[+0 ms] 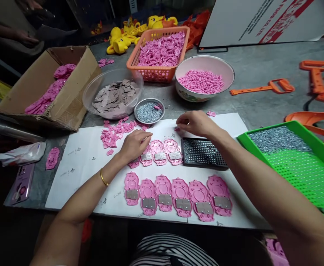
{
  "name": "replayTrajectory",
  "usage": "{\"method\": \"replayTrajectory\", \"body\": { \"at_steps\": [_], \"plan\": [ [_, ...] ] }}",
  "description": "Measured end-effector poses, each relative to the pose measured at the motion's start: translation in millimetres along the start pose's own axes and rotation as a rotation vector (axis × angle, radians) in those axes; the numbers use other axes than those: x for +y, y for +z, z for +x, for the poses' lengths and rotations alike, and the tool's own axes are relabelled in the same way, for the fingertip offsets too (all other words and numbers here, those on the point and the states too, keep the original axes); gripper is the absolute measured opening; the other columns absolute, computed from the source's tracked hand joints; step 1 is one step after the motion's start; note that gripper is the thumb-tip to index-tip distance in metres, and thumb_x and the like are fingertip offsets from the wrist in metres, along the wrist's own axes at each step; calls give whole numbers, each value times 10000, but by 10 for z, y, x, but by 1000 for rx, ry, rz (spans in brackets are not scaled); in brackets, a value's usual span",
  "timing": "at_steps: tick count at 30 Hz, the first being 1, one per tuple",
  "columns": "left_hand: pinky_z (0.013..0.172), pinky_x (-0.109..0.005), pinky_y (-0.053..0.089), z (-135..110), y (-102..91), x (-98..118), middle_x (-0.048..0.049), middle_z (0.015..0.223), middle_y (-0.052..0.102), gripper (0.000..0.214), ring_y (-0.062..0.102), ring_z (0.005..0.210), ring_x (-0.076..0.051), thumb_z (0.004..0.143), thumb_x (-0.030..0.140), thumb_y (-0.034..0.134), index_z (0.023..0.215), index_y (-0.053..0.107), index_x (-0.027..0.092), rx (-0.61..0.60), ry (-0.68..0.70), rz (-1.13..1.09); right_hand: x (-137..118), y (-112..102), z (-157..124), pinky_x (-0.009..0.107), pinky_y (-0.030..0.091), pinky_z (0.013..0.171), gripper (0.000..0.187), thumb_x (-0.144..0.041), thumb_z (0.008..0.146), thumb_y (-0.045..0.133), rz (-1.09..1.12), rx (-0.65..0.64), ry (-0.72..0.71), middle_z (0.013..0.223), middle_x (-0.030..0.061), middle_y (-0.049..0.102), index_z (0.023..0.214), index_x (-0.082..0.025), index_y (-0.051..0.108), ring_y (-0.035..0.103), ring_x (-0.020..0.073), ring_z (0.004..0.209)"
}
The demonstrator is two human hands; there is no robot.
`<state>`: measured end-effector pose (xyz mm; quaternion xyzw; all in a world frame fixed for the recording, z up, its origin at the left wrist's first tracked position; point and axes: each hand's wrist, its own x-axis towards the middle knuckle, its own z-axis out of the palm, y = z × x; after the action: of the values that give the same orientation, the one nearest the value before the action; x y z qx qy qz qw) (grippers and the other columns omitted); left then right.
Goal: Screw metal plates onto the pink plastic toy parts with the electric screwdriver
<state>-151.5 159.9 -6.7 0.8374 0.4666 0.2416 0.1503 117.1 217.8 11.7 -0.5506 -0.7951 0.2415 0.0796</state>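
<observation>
My left hand (135, 147) is over the left end of the upper row of pink plastic casings (158, 151), its fingers pinched together; what they hold, if anything, is hidden. My right hand (197, 123) is above the back edge of a black perforated tray (203, 153) partly filled with small screws. A small pink plastic piece (176, 129) shows at its pinched fingertips. Nearer to me lies a second row of several pink casings (181, 188), each with a grey metal plate (183, 204) on its lower part. A heap of small pink pieces (113, 133) lies beyond my left hand.
Behind the white sheet (76, 177) stand a steel dish of screws (149, 112), a clear bowl of grey plates (114, 94), an orange basket (158, 72) and an enamel bowl (203, 94). A cardboard box (76, 88) is left, a green tray (289, 162) right. Someone's hand (26, 37) shows top left.
</observation>
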Motion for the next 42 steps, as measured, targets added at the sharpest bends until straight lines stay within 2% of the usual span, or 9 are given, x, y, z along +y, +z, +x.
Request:
{"method": "replayTrajectory", "body": {
  "at_steps": [14, 17, 23, 26, 31, 36, 38, 40, 42],
  "plan": [
    [808, -350, 561, 131, 72, 124, -58, 993, 754, 213, 704, 877, -188, 905, 236, 581, 1007, 763, 196, -44, -86, -81, 56, 143, 122, 274, 386, 689, 187, -184, 799, 636, -48, -101, -50, 936, 41, 731, 934, -199, 763, 593, 159, 754],
    [741, -301, 563, 186, 80, 244, -65, 971, 751, 187, 697, 828, -163, 885, 225, 612, 984, 763, 178, -35, -300, -340, 45, 126, 131, 275, 360, 664, 184, -155, 779, 629, -33, -109, -85, 865, 46, 727, 900, -183, 764, 569, 150, 705],
    [469, -144, 429, 353, 37, 575, -31, 745, 637, 187, 565, 523, -49, 980, 215, 512, 981, 661, 102, -17, -923, -1315, 126, 101, 178, 250, 386, 638, 147, -166, 734, 642, 150, -101, -71, 742, 23, 702, 835, -150, 748, 574, 126, 655],
    [393, -141, 355, 426, 67, 682, -19, 671, 584, 248, 497, 442, -52, 1023, 271, 418, 951, 592, 110, -24, -1132, -1531, 171, 52, 175, 228, 435, 633, 202, -201, 758, 608, 289, -63, -42, 765, 37, 707, 898, -112, 725, 601, 123, 663],
    [376, -174, 334, 538, 213, 828, -62, 663, 573, 381, 501, 440, -105, 1033, 390, 293, 876, 526, 134, -71, -1204, -1630, -178, -31, 40, 234, 500, 657, 255, -323, 813, 587, 389, -88, -181, 776, 57, 715, 901, -114, 704, 644, 132, 676],
    [332, -146, 113, 618, 227, 792, 53, 521, 335, 290, 248, 345, -45, 946, 305, 433, 695, 434, 160, -64, -1197, -1716, -437, -245, 4, 270, 535, 677, 252, -367, 786, 674, 300, -67, -323, 927, 45, 750, 964, -203, 748, 701, 175, 749],
    [325, -147, 92, 622, 159, 750, 57, 521, 316, 265, 214, 343, -39, 927, 234, 413, 679, 449, 147, -75, -1182, -1735, -265, -487, 186, 319, 550, 714, 319, -437, 889, 557, 252, 94, -241, 948, 91, 743, 982, -189, 737, 706, 216, 824],
    [318, -143, 112, 613, 77, 736, 49, 537, 339, 224, 236, 348, -40, 905, 176, 402, 705, 488, 126, -70, -1169, -1746, 25, -771, 479, 384, 536, 785, 357, -399, 958, 433, 117, 419, 44, 1017, 162, 717, 996, -178, 711, 680, 275, 977],
    [325, -130, 169, 602, 13, 750, 28, 579, 400, 158, 302, 371, -41, 876, 121, 414, 772, 531, 102, -57, -1156, -1752, 338, -992, 791, 449, 515, 823, 244, -354, 903, 579, 22, 422, 224, 1008, 231, 693, 924, -147, 708, 653, 345, 1022]
  ]
}}
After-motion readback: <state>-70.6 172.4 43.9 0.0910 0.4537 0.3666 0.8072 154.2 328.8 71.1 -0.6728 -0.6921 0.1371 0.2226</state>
